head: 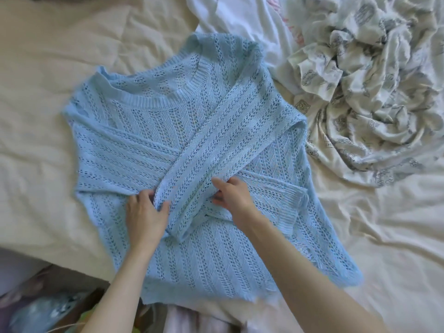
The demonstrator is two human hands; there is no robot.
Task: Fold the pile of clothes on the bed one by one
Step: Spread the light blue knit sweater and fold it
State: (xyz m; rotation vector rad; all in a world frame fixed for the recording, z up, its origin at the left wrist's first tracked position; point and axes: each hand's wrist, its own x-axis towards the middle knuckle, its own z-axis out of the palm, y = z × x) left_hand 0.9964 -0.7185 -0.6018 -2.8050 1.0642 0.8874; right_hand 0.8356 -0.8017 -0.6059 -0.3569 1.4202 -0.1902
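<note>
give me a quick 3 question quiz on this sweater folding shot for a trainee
1. True or false: both sleeves of the blue knit sweater are folded across its front.
2. Which hand holds the edge of the top sleeve near its cuff? A) left hand B) neither
3. Fill in: the crumpled printed cloth lies to the sweater's ____ in the view.

Key
1. True; the sleeves cross over the body.
2. A; the right hand grips the opposite edge.
3. Right, beside the white garment.

It was a bedroom at home: a bed [48, 68] with a creamy sheet held a heap of clothes [365, 92].
</note>
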